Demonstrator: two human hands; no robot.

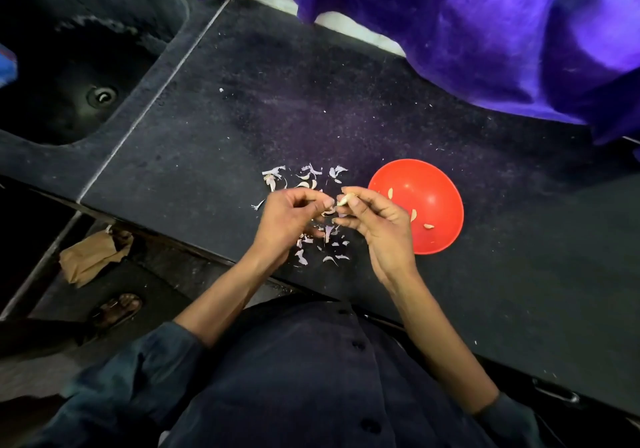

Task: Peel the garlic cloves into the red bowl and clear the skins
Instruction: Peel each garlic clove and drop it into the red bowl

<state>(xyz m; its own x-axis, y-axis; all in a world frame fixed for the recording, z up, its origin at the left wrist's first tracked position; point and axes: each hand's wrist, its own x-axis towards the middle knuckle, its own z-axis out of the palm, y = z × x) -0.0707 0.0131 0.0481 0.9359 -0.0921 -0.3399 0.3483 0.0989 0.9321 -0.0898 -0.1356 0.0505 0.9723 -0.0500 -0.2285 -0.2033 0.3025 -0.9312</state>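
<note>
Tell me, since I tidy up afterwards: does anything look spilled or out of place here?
Yes: garlic skins lie scattered loose on the dark counter left of the red bowl, around both hands.

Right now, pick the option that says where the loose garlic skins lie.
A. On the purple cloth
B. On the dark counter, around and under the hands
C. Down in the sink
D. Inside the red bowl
B: the garlic skins are scattered on the dark counter left of the red bowl, which holds only a few peeled cloves.
</note>
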